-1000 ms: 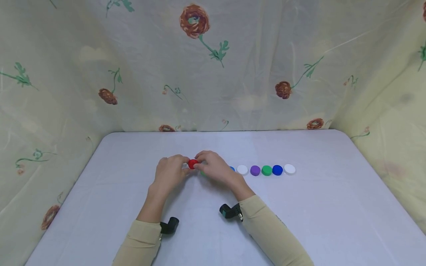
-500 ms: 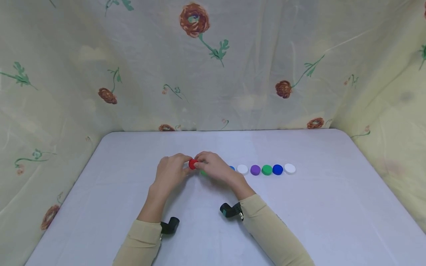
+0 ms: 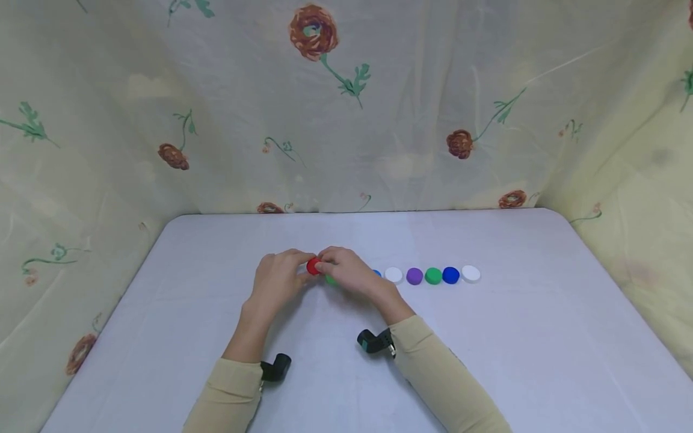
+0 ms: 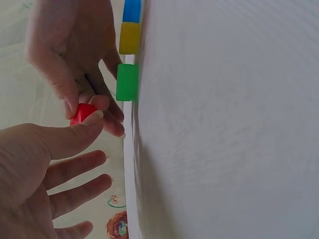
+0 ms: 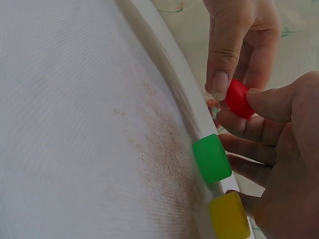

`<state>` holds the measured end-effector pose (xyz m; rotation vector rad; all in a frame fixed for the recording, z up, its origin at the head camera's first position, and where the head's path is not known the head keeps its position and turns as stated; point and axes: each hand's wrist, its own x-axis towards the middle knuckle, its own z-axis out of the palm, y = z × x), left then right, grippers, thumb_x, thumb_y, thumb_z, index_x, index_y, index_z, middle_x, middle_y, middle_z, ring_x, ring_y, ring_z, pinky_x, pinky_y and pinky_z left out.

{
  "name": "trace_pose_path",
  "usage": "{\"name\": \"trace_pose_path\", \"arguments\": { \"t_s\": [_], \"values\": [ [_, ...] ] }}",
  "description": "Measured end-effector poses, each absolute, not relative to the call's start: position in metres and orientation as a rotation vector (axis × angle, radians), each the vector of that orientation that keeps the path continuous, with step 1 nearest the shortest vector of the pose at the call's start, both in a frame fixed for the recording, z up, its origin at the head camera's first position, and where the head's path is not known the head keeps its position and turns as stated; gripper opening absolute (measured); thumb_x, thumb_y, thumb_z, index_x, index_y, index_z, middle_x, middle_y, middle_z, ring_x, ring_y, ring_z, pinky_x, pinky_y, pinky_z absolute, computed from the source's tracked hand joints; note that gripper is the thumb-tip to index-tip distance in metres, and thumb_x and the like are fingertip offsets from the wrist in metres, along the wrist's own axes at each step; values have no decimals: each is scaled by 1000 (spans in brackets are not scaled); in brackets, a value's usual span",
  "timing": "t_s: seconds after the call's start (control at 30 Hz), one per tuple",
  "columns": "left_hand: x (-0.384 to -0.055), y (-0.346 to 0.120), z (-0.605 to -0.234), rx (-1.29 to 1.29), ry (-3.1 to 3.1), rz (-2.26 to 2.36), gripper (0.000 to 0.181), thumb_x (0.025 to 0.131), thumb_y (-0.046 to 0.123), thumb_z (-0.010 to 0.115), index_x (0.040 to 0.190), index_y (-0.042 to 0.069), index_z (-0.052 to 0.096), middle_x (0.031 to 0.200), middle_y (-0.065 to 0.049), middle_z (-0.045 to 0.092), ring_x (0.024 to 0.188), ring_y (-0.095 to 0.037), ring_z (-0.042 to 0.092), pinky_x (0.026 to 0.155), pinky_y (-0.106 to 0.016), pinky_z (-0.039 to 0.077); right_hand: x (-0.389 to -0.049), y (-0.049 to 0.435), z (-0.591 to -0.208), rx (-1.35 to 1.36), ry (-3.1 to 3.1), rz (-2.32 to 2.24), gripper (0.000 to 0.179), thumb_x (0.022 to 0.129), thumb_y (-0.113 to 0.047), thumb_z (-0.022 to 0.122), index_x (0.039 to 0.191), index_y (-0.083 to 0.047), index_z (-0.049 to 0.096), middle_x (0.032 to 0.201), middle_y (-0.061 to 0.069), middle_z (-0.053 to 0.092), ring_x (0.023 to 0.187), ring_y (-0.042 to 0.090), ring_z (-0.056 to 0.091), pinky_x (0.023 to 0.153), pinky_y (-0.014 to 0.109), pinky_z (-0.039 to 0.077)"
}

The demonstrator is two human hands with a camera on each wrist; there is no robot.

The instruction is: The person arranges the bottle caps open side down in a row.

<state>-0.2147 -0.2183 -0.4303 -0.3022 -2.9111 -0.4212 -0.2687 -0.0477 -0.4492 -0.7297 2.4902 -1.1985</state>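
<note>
My left hand [image 3: 277, 278] and right hand [image 3: 349, 270] meet at a small red cap [image 3: 312, 266], which both pinch between thumb and fingertips. In the right wrist view the red cap [image 5: 239, 98] is tilted, its side partly covered by my fingers. The left hand's other fingers are spread apart in the left wrist view. Just beside the right hand's fingers stands a green cap [image 4: 127, 82], with a yellow cap [image 5: 230, 215] after it; the right hand hides the yellow one in the head view.
Rightward the row goes on with a light blue cap [image 3: 376, 273], a white cap [image 3: 393, 275], a purple cap [image 3: 414, 276], another green cap [image 3: 433, 276], a dark blue cap [image 3: 451, 275] and a second white cap [image 3: 471, 274]. A flowered curtain [image 3: 379, 150] hangs behind the white table [image 3: 541, 337].
Both hands stay almost still, keeping their pinch on the red cap. The row of caps stands as before; the head view has shifted very slightly.
</note>
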Motion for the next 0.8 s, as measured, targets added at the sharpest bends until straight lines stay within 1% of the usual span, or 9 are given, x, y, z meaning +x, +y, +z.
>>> {"name": "trace_pose_path", "arguments": {
  "t_s": [0.33, 0.57, 0.8],
  "values": [
    [-215, -218, -430, -295, -2919, -415, 35, 84, 29, 80, 117, 19, 74, 116, -3, 75, 111, -22, 69, 91, -47, 52, -270, -47, -448, -767, 2509, -1171, 27, 101, -23, 54, 110, -5, 73, 123, 9, 67, 115, 24, 59, 105, 43, 47],
    [-215, -218, -429, -250, -2968, -438, 37, 84, 31, 80, 119, 20, 73, 118, -3, 74, 114, -23, 68, 96, -50, 49, -271, -44, -448, -841, 2491, -1120, 23, 98, -22, 60, 104, -7, 76, 129, 7, 65, 126, 24, 56, 111, 44, 42],
    [-214, -221, -429, -256, -2985, -448, 36, 85, 32, 79, 118, 20, 74, 118, -2, 74, 114, -22, 68, 94, -50, 48, -272, -45, -449, -879, 2514, -1079, 21, 95, -20, 63, 105, -8, 76, 130, 8, 65, 129, 26, 55, 114, 44, 40]
  ]
}}
